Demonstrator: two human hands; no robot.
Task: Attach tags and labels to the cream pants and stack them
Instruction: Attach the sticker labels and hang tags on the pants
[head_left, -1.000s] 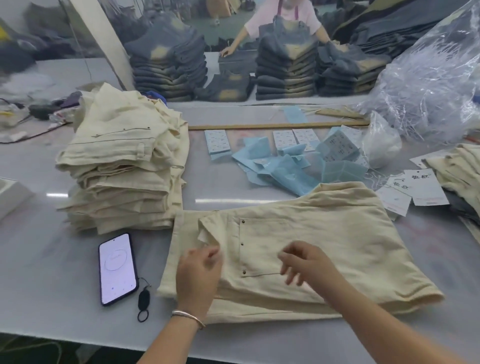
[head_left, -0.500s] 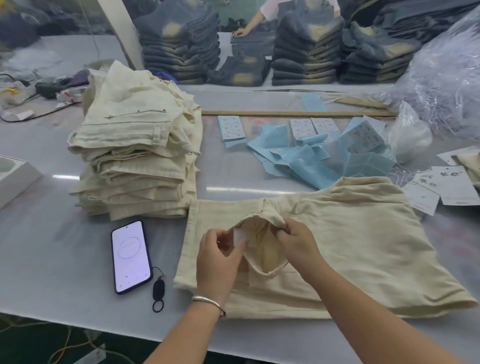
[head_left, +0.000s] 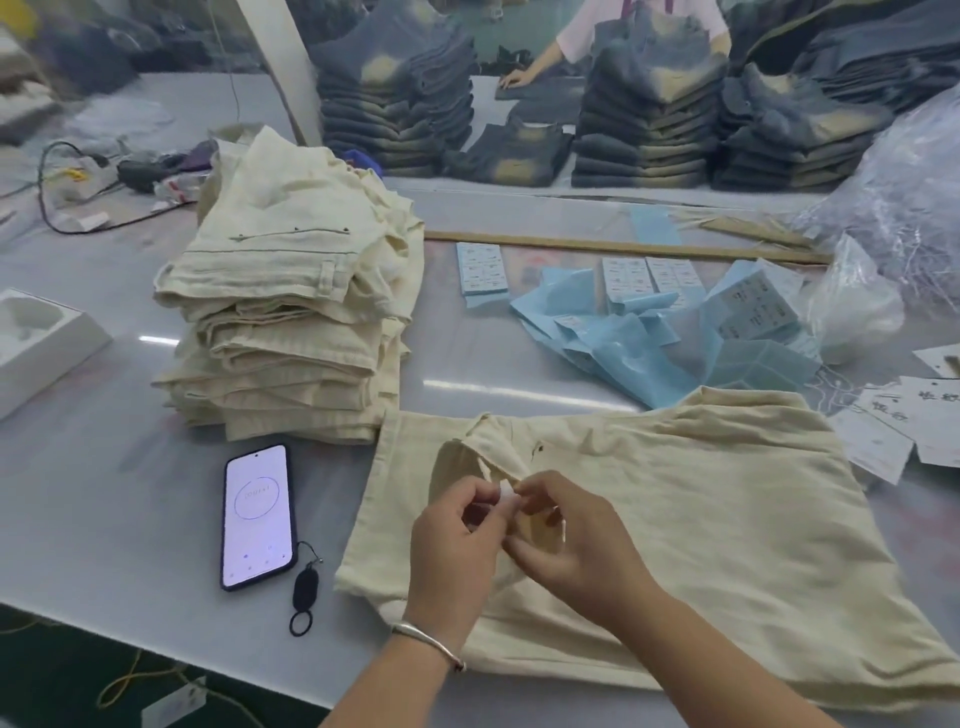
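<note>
Fingers of both hands meet on a small white label at lower centre of the frame: my left hand pinches it from the left with thumb and forefinger, my right hand pinches its other edge, remaining fingers curled loosely beneath. Label sits just over the turned-back waistband of the folded cream woven pants lying flat on the grey table in front of me, lower right of centre. Step in hand, as I judge it: getting the label onto this pair, at the opened waist area; whether it is already stuck or threaded I can't tell, too small. Next move probably needs the label seated and pressed at the waistband, flap laid back flat, then a card tag from the white printed hang tags at right edge. After that the pair should go onto the tall stack of folded cream pants at left of centre, well apart from the working pair. Blue-backed sticker sheets lie scattered upper right of the pants. Black smartphone with lit screen lies just left of the pants, not touching.
</note>
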